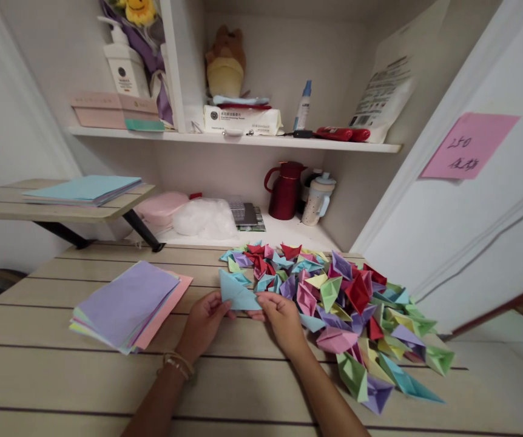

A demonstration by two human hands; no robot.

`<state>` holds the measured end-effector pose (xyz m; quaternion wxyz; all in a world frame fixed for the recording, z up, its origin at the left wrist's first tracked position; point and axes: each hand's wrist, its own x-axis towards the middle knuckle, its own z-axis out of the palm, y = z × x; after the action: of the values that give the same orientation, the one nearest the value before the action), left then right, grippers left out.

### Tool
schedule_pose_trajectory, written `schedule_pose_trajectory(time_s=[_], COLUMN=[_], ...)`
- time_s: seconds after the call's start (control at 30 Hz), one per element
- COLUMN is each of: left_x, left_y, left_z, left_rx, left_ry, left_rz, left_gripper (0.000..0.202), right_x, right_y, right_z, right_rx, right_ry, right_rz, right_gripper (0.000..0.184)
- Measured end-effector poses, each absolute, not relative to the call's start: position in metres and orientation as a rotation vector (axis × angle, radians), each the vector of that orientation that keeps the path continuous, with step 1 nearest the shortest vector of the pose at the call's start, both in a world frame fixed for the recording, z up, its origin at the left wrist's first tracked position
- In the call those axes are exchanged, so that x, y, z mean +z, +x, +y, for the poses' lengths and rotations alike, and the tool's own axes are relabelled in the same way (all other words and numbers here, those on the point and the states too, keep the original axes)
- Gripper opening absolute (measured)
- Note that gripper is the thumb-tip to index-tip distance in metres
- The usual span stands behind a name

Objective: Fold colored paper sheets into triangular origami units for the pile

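Observation:
A light blue sheet of folded paper (238, 292) is held up just above the table, its left corner raised to a point. My left hand (209, 320) pinches its lower left side, thumb in front and fingers behind. At the right end, my right hand (281, 314) grips the paper between thumb and fingers. Right beside that hand spreads a heap of folded paper boats (330, 294) in red, purple, green, yellow, pink and blue. To the left of my left hand lies a stack of coloured paper (127, 300) with a purple sheet on top.
A small raised stand (120, 203) at the left carries more paper sheets (84, 189). Behind the table, a shelf holds a dark red jug (285, 191), a pale cup (318, 200) and a white plastic bag (204, 220). A pink note (471, 145) sticks to the right panel.

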<state>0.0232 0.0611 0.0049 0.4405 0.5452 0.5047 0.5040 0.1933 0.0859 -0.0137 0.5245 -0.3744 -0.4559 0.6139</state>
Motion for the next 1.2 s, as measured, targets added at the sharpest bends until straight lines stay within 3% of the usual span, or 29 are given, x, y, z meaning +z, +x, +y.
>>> schedule_pose_trajectory(time_s=[0.27, 0.47, 0.77, 0.87, 1.2], left_x=[0.006, 0.001, -0.001, -0.002, -0.001], left_y=[0.021, 0.019, 0.018, 0.017, 0.021], left_z=[0.062, 0.064, 0.065, 0.065, 0.063], left_rx=[1.267, 1.285, 1.272, 1.241, 1.166], left_ry=[1.341, 1.285, 1.331, 1.357, 1.395], left_rz=[1.297, 1.229, 1.269, 1.257, 1.176], left_gripper=[0.026, 0.028, 0.02, 0.022, 0.026], right_x=[-0.012, -0.016, -0.016, -0.014, -0.01], right_y=[0.194, 0.192, 0.192, 0.194, 0.195], right_z=[0.081, 0.08, 0.084, 0.083, 0.082], right_rx=[1.371, 1.288, 1.306, 1.229, 1.28], right_ry=[-0.792, -0.938, -0.868, -0.944, -0.954], right_rz=[-1.302, -1.361, -1.33, -1.46, -1.447], right_gripper=[0.053, 0.03, 0.042, 0.03, 0.028])
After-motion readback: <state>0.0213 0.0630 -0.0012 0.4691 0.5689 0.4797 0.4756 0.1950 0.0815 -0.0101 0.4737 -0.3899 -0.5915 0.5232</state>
